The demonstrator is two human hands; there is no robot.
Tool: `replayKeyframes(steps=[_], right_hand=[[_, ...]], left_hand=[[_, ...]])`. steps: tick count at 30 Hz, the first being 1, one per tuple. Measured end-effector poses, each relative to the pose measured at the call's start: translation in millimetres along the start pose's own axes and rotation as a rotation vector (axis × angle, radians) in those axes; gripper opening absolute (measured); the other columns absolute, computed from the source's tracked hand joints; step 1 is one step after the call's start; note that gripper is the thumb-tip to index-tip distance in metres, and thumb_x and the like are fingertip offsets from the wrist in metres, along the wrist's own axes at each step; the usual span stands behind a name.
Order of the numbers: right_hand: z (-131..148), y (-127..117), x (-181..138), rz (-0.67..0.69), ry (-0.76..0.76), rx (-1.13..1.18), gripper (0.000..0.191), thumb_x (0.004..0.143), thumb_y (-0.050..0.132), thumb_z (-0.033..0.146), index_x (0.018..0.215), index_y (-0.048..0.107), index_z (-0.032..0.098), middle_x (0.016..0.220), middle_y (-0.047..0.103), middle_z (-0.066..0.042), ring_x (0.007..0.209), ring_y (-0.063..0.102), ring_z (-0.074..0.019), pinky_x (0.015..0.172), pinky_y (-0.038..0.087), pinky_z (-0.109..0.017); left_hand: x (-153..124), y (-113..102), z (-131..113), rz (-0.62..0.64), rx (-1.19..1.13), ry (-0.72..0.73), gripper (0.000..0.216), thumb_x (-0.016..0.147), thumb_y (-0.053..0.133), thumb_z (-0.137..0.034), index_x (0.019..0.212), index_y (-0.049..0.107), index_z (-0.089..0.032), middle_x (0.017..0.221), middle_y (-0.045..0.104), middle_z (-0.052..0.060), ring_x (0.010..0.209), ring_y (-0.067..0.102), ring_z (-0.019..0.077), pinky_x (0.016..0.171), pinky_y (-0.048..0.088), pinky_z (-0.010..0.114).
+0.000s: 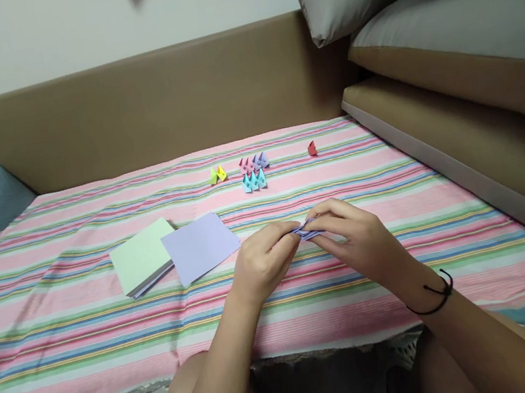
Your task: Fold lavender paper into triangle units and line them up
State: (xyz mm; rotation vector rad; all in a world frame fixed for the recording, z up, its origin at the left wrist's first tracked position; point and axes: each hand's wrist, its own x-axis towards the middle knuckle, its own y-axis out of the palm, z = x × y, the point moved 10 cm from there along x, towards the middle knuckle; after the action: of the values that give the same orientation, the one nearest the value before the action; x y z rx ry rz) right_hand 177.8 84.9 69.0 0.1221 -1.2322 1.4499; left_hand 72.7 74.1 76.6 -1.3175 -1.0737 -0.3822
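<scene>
A small piece of folded purple paper [305, 230] is pinched between both hands above the striped cloth. My left hand [265, 253] grips its left end, fingers closed. On the other end, the thumb and fingers of my right hand [353, 231] press together; a black cord bracelet circles that wrist. Fingers cover much of the folded paper. To the left lies a flat purple sheet [200, 247], its edge against a stack of paper [144, 258] with light green on top.
Small folded paper pieces stand toward the back: yellow ones [218, 174], pink ones [246, 165], purple ones [260, 160], blue ones [254, 181] and a red one [312, 148]. A brown backrest [165, 105] runs behind the striped cloth [91, 348]. Cushions [458, 40] pile up at right.
</scene>
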Motion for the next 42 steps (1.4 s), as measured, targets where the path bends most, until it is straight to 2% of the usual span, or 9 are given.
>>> replayKeyframes(steps=[2, 6, 8, 14, 22, 34, 37, 40, 42], right_hand=[[-11.4, 1.9, -0.1, 0.019, 0.102, 0.085, 0.008, 0.085, 0.062, 0.018, 0.091, 0.067, 0.019, 0.094, 0.065, -0.007, 0.088, 0.064, -0.0191, 0.079, 0.053, -0.031], [-50.2, 14.9, -11.0, 0.066, 0.496, 0.451, 0.017, 0.08, 0.068, 0.033, 0.09, 0.062, 0.02, 0.078, 0.069, -0.003, 0.073, 0.067, -0.018, 0.063, 0.054, -0.028], [-60.1, 24.5, -17.6, 0.1, 0.632, 0.634, 0.023, 0.077, 0.071, 0.036, 0.086, 0.06, 0.019, 0.074, 0.069, -0.002, 0.073, 0.069, -0.0188, 0.063, 0.055, -0.028], [-70.2, 35.2, -24.7, 0.154, 0.781, 0.801, 0.03, 0.073, 0.073, 0.043, 0.081, 0.063, 0.016, 0.069, 0.069, -0.001, 0.071, 0.071, -0.0171, 0.07, 0.058, -0.029], [-74.3, 40.5, -33.2, 0.205, 0.917, 0.786, 0.034, 0.067, 0.077, 0.045, 0.073, 0.061, 0.016, 0.064, 0.07, -0.003, 0.067, 0.071, -0.016, 0.063, 0.057, -0.023], [-75.6, 40.9, -31.9, 0.181, 0.904, 0.769, 0.038, 0.066, 0.077, 0.048, 0.078, 0.061, 0.016, 0.063, 0.069, -0.003, 0.064, 0.07, -0.0155, 0.061, 0.058, -0.024], [-76.0, 39.7, -30.2, 0.138, 0.883, 0.783, 0.036, 0.067, 0.077, 0.046, 0.077, 0.059, 0.016, 0.064, 0.069, -0.002, 0.064, 0.07, -0.0156, 0.063, 0.058, -0.026], [-72.9, 35.7, -25.8, 0.075, 0.812, 0.802, 0.032, 0.07, 0.076, 0.042, 0.077, 0.058, 0.017, 0.066, 0.069, -0.002, 0.065, 0.069, -0.0153, 0.067, 0.059, -0.028], [-69.6, 31.4, -22.3, 0.025, 0.753, 0.807, 0.03, 0.07, 0.077, 0.039, 0.078, 0.058, 0.017, 0.067, 0.069, -0.001, 0.067, 0.069, -0.0161, 0.068, 0.059, -0.029]], left_hand=[[0.3, 3.4, 15.1, 0.0, -0.116, -0.147, 0.008, 0.082, 0.059, -0.01, 0.079, 0.061, -0.017, 0.086, 0.072, 0.008, 0.08, 0.068, 0.0161, 0.072, 0.054, 0.026], [-16.0, 25.0, 59.6, 0.019, -0.55, -0.702, 0.014, 0.074, 0.071, -0.025, 0.073, 0.061, -0.016, 0.07, 0.068, 0.002, 0.065, 0.066, 0.0139, 0.062, 0.053, 0.024], [-27.3, 39.8, 66.8, 0.045, -0.79, -0.913, 0.02, 0.073, 0.072, -0.031, 0.075, 0.06, -0.015, 0.067, 0.065, 0.001, 0.061, 0.064, 0.0124, 0.06, 0.053, 0.023], [-46.2, 55.3, 69.1, 0.112, -1.016, -1.19, 0.029, 0.065, 0.079, -0.029, 0.08, 0.059, -0.014, 0.065, 0.068, 0.001, 0.063, 0.068, 0.0126, 0.063, 0.055, 0.022], [-67.5, 65.8, 69.9, 0.158, -1.104, -1.418, 0.038, 0.054, 0.086, -0.022, 0.079, 0.059, -0.014, 0.064, 0.071, 0.003, 0.07, 0.072, 0.018, 0.064, 0.056, 0.022], [-69.9, 63.8, 73.4, 0.188, -1.047, -1.437, 0.04, 0.053, 0.087, -0.027, 0.08, 0.06, -0.014, 0.062, 0.069, 0.0, 0.062, 0.069, 0.0132, 0.064, 0.055, 0.021], [-64.2, 65.1, 71.0, 0.132, -1.055, -1.381, 0.045, 0.056, 0.085, -0.027, 0.091, 0.058, -0.016, 0.049, 0.057, -0.008, 0.056, 0.064, 0.0095, 0.062, 0.053, 0.02], [-56.7, 60.3, 70.6, 0.009, -0.964, -1.305, 0.049, 0.058, 0.084, -0.027, 0.097, 0.057, -0.017, 0.039, 0.032, -0.016, 0.038, 0.042, 0.0024, 0.052, 0.045, 0.016], [-53.7, 55.5, 70.3, -0.069, -0.898, -1.277, 0.05, 0.058, 0.083, -0.028, 0.099, 0.056, -0.018, 0.041, 0.032, -0.016, 0.038, 0.036, 0.002, 0.049, 0.04, 0.015]])
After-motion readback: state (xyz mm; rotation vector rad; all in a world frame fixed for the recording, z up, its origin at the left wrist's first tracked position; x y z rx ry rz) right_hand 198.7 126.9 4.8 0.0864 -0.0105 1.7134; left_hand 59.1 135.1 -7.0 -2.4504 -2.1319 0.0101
